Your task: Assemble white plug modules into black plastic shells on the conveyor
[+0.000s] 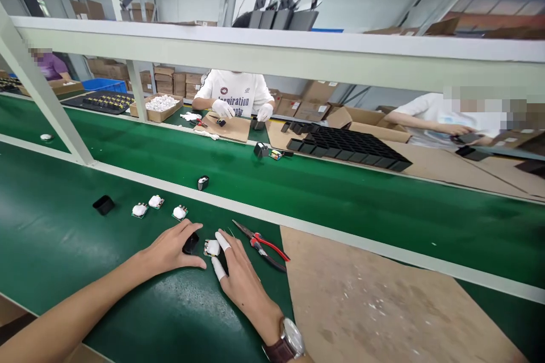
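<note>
My left hand (174, 247) curves its thumb and fingers around a small black plastic case (191, 244), partly hidden by the hand. Facing it, my right hand (240, 272), with white finger cots on thumb and forefinger, grips a small circuit board (212, 248) bearing a lump of white filler. A dark part shows behind that board, inside the right hand's grip; its shape is mostly hidden. Board and case are close together with a narrow gap. Red-handled long-nose pliers (259, 243) lie just right of my right hand.
Beyond my left hand lie several white-topped boards (179, 212) and a black case (103, 205). A filled case (203, 182) sits on the green belt (340, 204) past a pale rail. Cardboard (361, 295) covers the right. Across, a gloved co-worker (236, 93) works beside rows of black cases (353, 147).
</note>
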The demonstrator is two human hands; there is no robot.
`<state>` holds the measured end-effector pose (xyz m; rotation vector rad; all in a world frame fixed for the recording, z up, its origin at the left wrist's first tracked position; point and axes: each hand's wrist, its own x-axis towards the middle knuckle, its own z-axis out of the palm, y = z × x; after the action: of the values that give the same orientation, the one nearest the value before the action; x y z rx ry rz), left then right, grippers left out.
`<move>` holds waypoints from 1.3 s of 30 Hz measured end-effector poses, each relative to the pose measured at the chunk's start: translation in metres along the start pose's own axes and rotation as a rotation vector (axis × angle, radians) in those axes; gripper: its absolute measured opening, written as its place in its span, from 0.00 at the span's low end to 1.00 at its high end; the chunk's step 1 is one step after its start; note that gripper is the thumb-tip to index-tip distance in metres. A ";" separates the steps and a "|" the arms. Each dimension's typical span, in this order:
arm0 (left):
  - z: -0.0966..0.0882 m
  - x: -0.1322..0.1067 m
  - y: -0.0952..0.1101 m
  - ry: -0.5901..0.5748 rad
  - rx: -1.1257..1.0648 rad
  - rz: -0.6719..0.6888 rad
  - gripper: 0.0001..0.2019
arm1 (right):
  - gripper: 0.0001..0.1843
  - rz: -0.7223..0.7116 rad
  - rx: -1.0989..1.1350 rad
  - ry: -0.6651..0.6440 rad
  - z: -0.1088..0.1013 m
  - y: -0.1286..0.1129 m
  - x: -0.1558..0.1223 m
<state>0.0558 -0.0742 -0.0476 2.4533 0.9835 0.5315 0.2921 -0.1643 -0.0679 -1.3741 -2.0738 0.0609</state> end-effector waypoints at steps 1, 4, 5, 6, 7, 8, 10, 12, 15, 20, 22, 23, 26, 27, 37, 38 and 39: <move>0.001 -0.002 0.000 0.011 -0.032 -0.005 0.46 | 0.28 -0.005 -0.007 0.010 0.000 0.001 -0.001; -0.004 -0.011 -0.002 0.031 -0.120 0.016 0.45 | 0.26 -0.027 -0.014 0.039 0.001 0.002 -0.002; -0.007 -0.014 -0.003 0.022 -0.141 0.023 0.45 | 0.25 -0.032 -0.016 0.045 0.002 0.002 -0.003; -0.009 -0.015 -0.003 0.009 -0.159 0.028 0.45 | 0.24 -0.037 -0.018 0.049 0.002 0.002 -0.003; -0.011 -0.017 -0.003 -0.007 -0.176 0.030 0.46 | 0.23 -0.037 -0.019 0.052 0.003 0.001 -0.003; -0.013 -0.017 -0.003 -0.027 -0.193 0.028 0.46 | 0.23 -0.035 -0.020 0.058 0.003 0.000 -0.002; -0.014 -0.018 -0.003 -0.067 -0.235 0.021 0.44 | 0.22 -0.022 -0.015 0.085 0.002 -0.002 -0.001; -0.012 -0.018 -0.003 -0.091 -0.280 -0.002 0.40 | 0.22 -0.008 0.005 0.133 -0.002 -0.005 0.001; -0.006 -0.019 -0.004 -0.083 -0.299 -0.052 0.39 | 0.24 -0.009 0.068 0.209 -0.010 -0.012 0.003; -0.001 -0.021 -0.003 -0.051 -0.271 0.020 0.39 | 0.29 -0.057 0.140 0.240 -0.016 -0.026 0.002; -0.001 -0.021 -0.002 -0.038 -0.278 0.064 0.39 | 0.29 -0.082 0.128 0.230 -0.015 -0.029 0.000; -0.001 -0.021 -0.001 -0.034 -0.277 0.076 0.39 | 0.29 -0.089 0.119 0.224 -0.014 -0.030 0.000; -0.001 -0.020 0.001 -0.030 -0.273 0.093 0.39 | 0.29 -0.087 0.103 0.200 -0.012 -0.031 0.000; -0.001 -0.020 0.001 -0.032 -0.272 0.096 0.39 | 0.30 -0.084 0.107 0.196 -0.012 -0.031 0.000; 0.001 -0.022 0.002 -0.084 -0.269 0.136 0.42 | 0.33 -0.060 0.089 0.160 -0.009 -0.031 -0.002; 0.001 -0.022 0.002 -0.085 -0.264 0.141 0.42 | 0.33 -0.060 0.079 0.160 -0.009 -0.031 -0.002; 0.002 -0.022 0.002 -0.084 -0.259 0.144 0.42 | 0.33 -0.060 0.067 0.159 -0.009 -0.032 -0.001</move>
<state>0.0429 -0.0913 -0.0520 2.3024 0.6620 0.5599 0.2715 -0.1827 -0.0493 -1.2357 -1.9618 -0.0042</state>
